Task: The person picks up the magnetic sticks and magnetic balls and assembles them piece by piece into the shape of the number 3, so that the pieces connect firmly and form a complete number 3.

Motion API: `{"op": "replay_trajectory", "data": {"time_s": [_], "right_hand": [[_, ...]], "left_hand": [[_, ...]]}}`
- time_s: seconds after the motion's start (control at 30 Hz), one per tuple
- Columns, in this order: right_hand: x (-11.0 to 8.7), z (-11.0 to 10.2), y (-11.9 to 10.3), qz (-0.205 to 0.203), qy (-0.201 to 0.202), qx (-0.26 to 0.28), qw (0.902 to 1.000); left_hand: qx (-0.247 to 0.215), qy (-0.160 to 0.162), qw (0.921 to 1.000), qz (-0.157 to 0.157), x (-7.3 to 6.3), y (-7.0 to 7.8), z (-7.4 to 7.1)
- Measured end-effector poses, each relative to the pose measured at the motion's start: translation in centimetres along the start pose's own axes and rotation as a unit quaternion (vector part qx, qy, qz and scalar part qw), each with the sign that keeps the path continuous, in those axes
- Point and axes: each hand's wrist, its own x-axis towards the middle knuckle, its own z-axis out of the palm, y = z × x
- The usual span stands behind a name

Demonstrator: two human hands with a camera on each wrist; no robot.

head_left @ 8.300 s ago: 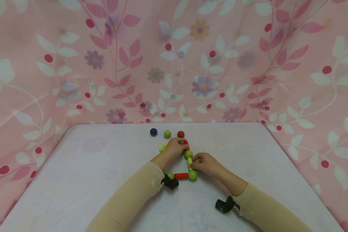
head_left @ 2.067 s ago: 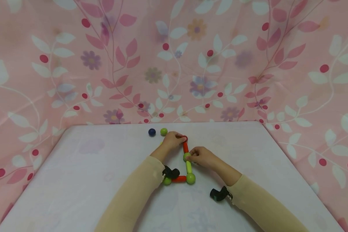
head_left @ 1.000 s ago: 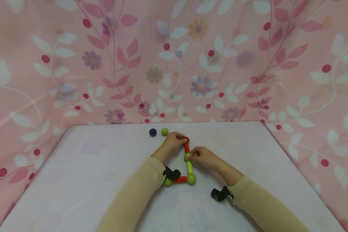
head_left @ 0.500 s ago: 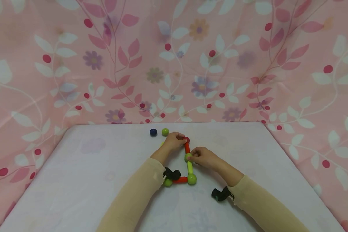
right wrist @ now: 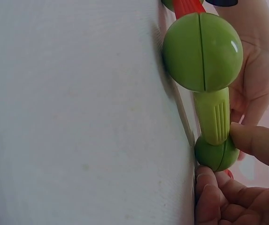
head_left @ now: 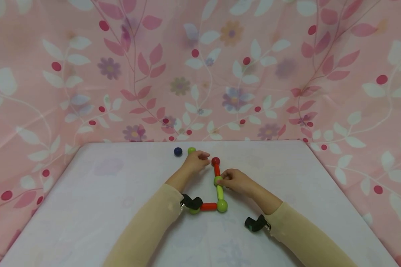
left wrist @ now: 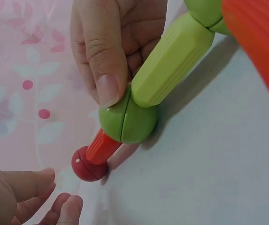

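My right hand (head_left: 237, 181) pinches the middle green ball (left wrist: 139, 119) of a ball-and-stick chain between thumb and fingers. From that ball a red stick (head_left: 217, 170) runs away to a red ball (left wrist: 87, 164) at the far end. A yellow-green stick (right wrist: 212, 115) leads back to the corner green ball (head_left: 222, 205). Another red stick (head_left: 208, 206) goes left from the corner to a green ball (head_left: 195, 211), partly hidden by the left wrist's camera. My left hand (head_left: 195, 163) is just left of the red ball, fingers parted and holding nothing.
At the back of the white table (head_left: 97, 207) lie a dark blue ball (head_left: 178, 151) and a loose green ball (head_left: 191, 150), the latter partly covered by my left hand. A pink floral cloth (head_left: 200, 92) hangs behind the table's far edge.
The red ball, earlier loose at the back, now sits on the red stick's end. My left hand has released it and drawn left. My right hand went from the yellow-green stick to the middle ball.
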Motion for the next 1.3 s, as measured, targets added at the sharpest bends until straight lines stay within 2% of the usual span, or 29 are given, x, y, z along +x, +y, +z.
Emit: {"op": "replay_trajectory", "data": {"time_s": [0.2,0.4,0.57,0.77,1.03,1.17,1.3], "right_hand": [[0.0,-0.2,0.1,0.002,0.001,-0.01,0.9999],[0.0,-0.5,0.2,0.01,-0.005,-0.006,0.9999],[-0.1,-1.1,0.1,0.0,-0.026,0.005,0.9997],[0.3,-2.2,0.3,-0.014,-0.04,0.007,0.9991],[0.9,-3.5,-0.2,-0.004,-0.002,0.025,0.9997],[1.7,-3.6,-0.6,-0.001,0.022,0.018,0.9996],[2.7,-3.3,-0.6,0.0,0.036,0.025,0.999]], "left_hand": [[-0.007,0.014,0.9997,0.02,-1.1,-0.2,-1.0],[-0.003,0.01,0.9994,0.031,-1.8,-0.9,-1.6],[-0.01,0.011,0.9994,0.032,-2.2,-1.6,-2.1],[-0.005,0.017,0.9986,0.051,-2.5,-2.5,-2.7],[-0.006,0.027,0.9982,0.053,-2.7,-3.0,-3.2],[0.022,0.045,0.9974,0.051,-2.7,-3.2,-3.1],[0.069,0.064,0.9943,0.051,-2.7,-3.4,-2.9]]}}
